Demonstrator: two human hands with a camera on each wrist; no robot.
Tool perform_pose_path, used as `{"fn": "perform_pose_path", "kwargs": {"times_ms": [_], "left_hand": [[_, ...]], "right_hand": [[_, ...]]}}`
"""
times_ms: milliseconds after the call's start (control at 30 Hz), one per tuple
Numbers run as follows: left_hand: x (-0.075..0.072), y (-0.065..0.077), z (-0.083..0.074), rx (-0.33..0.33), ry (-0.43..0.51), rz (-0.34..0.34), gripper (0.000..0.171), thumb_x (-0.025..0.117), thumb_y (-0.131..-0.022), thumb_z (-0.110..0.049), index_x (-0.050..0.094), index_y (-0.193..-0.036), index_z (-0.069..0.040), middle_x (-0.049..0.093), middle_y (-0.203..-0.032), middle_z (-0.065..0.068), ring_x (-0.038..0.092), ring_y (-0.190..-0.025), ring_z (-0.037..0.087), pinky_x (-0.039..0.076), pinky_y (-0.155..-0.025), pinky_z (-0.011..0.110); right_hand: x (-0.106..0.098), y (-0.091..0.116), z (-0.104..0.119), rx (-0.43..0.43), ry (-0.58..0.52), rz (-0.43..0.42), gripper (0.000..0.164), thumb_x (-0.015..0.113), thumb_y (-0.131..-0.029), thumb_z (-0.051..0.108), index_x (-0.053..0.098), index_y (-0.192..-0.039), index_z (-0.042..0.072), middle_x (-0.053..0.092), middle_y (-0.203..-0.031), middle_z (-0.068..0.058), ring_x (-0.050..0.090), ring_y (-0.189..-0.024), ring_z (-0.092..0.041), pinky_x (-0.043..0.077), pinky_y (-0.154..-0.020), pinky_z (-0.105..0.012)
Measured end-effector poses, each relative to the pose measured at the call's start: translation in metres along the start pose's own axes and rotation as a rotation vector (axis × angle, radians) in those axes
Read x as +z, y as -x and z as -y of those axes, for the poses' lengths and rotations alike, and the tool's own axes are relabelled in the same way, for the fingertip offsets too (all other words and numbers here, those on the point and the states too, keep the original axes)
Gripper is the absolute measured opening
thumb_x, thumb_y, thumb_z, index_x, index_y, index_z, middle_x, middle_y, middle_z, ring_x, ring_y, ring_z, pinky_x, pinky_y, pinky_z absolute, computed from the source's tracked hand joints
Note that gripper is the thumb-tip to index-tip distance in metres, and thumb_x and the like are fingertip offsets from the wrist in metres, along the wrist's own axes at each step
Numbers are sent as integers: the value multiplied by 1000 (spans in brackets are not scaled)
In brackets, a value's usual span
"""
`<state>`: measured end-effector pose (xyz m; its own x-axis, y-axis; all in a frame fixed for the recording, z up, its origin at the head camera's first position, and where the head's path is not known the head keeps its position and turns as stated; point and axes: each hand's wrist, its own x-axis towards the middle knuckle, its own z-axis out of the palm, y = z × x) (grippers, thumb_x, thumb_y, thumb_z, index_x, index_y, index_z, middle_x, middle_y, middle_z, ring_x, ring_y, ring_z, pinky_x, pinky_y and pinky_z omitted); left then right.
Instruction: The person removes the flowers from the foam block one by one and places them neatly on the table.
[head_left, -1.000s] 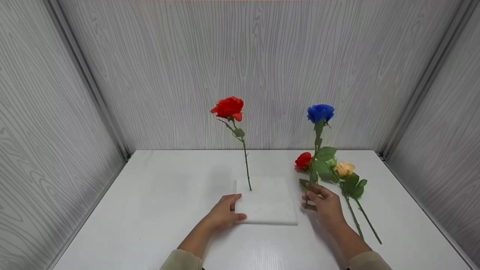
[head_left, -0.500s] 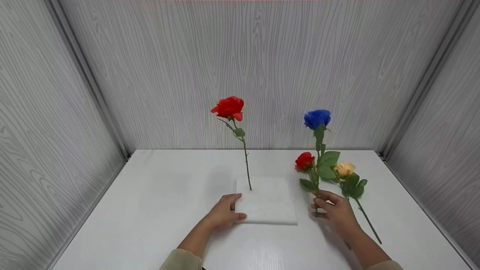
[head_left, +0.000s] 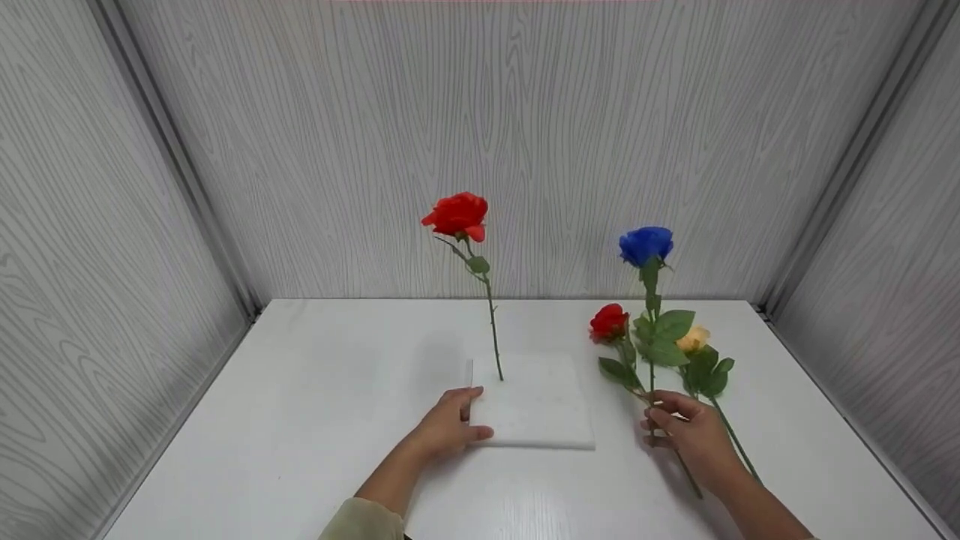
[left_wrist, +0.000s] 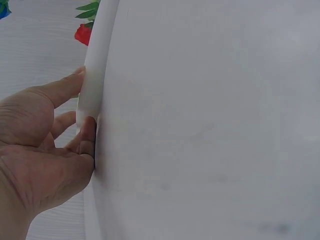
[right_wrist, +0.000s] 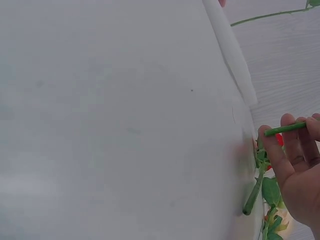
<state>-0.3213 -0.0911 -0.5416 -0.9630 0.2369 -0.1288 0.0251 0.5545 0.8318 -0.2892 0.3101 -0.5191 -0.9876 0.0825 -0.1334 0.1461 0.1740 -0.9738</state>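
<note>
My left hand (head_left: 446, 426) grips the left side of a square white foam block (head_left: 536, 412), with the thumb at its near corner. A red rose (head_left: 457, 216) stands in the block near its far left part, its stem leaning slightly left. To the right of the block, my right hand (head_left: 691, 435) pinches the green stem of a blue rose (head_left: 646, 246) between thumb and fingers. The bloom points up, and the stem's cut end (right_wrist: 270, 132) shows at the fingers in the right wrist view. The rose overlaps flowers lying behind it.
On the table's right side lie a second red rose (head_left: 609, 324) and a pale orange rose (head_left: 691, 339), with leafy stems pointing toward the near edge. Wood-grain panels (head_left: 480, 150) enclose the white table (head_left: 337, 390) at the back and sides.
The right hand has drawn back toward the near right, carrying the blue rose, whose bloom is lower. The left hand, block and standing red rose stay put.
</note>
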Motion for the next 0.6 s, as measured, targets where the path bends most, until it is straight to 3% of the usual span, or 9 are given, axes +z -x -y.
{"fn": "perform_pose_path", "kwargs": {"times_ms": [300,600], "left_hand": [[0,-1,0,-1,20,7,82,89,-92,-22,50,-162,-10,43,-166,21,57,-132,31,42,-124,56],[-1,1,0,7,36,11,81,89,-92,-22,50,-162,-9,43,-166,22,57,-135,34,42,-123,57]], "right_hand": [[-5,7,-6,-2,92,10,37,69,-103,2,68,-140,-4,76,-111,-15,80,-93,-18,67,-82,-32],[-9,12,-11,-7,126,40,38,75,-101,7,70,-138,-3,74,-106,-7,79,-92,-19,67,-79,-34]]}}
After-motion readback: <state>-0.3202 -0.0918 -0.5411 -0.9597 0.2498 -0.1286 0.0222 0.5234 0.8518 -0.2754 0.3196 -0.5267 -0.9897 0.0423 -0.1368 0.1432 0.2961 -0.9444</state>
